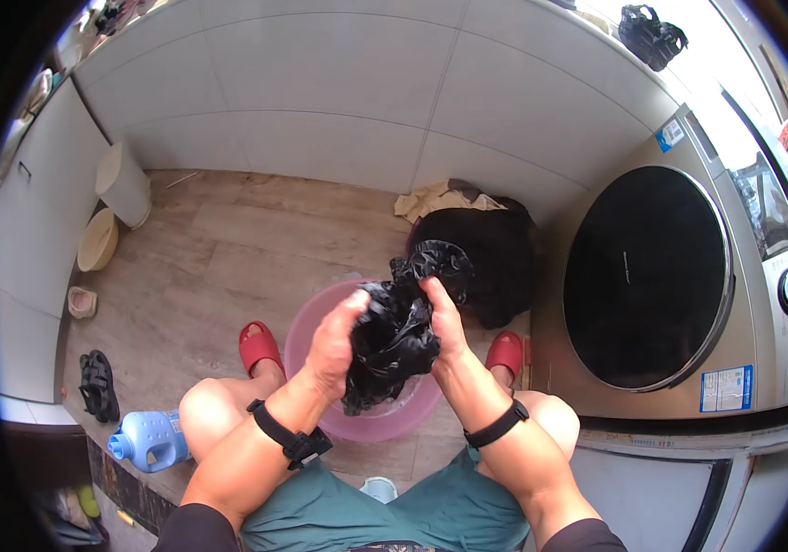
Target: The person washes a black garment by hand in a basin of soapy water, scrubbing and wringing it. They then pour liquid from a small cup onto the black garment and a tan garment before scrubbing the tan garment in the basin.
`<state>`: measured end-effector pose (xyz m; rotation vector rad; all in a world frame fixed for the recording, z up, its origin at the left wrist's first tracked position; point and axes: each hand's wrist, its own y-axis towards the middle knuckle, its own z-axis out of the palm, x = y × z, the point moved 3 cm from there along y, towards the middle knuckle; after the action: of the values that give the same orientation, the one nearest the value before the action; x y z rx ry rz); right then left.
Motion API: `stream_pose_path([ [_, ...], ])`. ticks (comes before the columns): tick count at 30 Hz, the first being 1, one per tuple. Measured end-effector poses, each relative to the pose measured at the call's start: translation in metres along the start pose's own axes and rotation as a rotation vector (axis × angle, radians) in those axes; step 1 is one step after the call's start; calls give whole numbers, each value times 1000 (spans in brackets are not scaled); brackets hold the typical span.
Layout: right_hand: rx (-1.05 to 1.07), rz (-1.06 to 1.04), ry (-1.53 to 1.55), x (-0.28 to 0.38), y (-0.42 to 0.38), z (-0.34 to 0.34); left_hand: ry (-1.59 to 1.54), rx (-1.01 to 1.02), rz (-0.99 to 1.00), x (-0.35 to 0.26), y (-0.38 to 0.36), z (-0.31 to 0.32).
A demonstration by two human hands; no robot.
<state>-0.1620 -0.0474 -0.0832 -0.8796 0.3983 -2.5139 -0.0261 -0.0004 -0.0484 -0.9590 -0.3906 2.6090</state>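
A bunched, wet-looking black cloth [392, 345] hangs between my two hands, above a pink basin [307, 317]. My left hand [331, 339] is closed on its left side, near the top. On the right, my right hand [445, 317] grips the same cloth, its thumb pointing up. Part of the cloth bulges up beyond my right thumb. The basin stands on the floor between my feet, and some whitish suds show inside it below the cloth. Most of the fingers are hidden behind the cloth.
A dark pile of clothes [495, 262] lies behind the basin, beside a washing machine [550, 322] at the right. A blue bottle [150, 442] stands by my left knee. Black sandals [98, 386], a beige basin [99, 241] and a white bin [124, 187] are at the left.
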Motion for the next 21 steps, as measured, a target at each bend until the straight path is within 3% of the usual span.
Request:
stream_pose_path([
  [1, -13, -27, -25, 0, -11, 13, -155, 16, -45, -7, 1, -1],
  [3, 81, -273, -405, -8, -26, 22, -199, 85, -9, -20, 4, -8],
  [5, 241, -815, -1408, -17, -42, 31, -221, 160, 93, -25, 14, -16],
  [6, 203, -825, -1088, -27, -58, 40, -270, -74, 128, -22, 17, -24],
  [7, 218, -822, -1192, -32, -60, 44, -336, -25, 59, -16, 17, -24],
  [9, 103, -913, -1277, -38, -61, 49, -485, 272, -91, 17, 39, -53],
  [10, 107, -860, -1225, -36, -54, 44, -44, 139, 241, 26, 37, -68],
  [11, 113, -806, -1174, -32, -43, 36, 289, 94, 355, 19, 29, -64],
  [12, 117, -755, -1120, -27, -32, 29, 234, -100, 204, 14, 15, -39],
  [13, 43, -659, -870, -20, -21, 24, 182, -291, 53, 10, 3, -17],
  [14, -29, -475, -683, -10, -10, 22, 216, -217, 41, 14, 2, -21],
  [15, -98, -295, -496, 0, -4, 17, 526, -192, 159, 0, -17, 8],
  [17, -103, -2, -125, 5, 12, -6, 375, -21, 20, 7, -13, 9],
  [18, -20, 49, -55, 2, 8, -6, 368, -31, 87, 2, -10, 5],
  [21, -74, -186, -194, -10, -24, 13, -154, 38, -77, -8, 10, -12],
])
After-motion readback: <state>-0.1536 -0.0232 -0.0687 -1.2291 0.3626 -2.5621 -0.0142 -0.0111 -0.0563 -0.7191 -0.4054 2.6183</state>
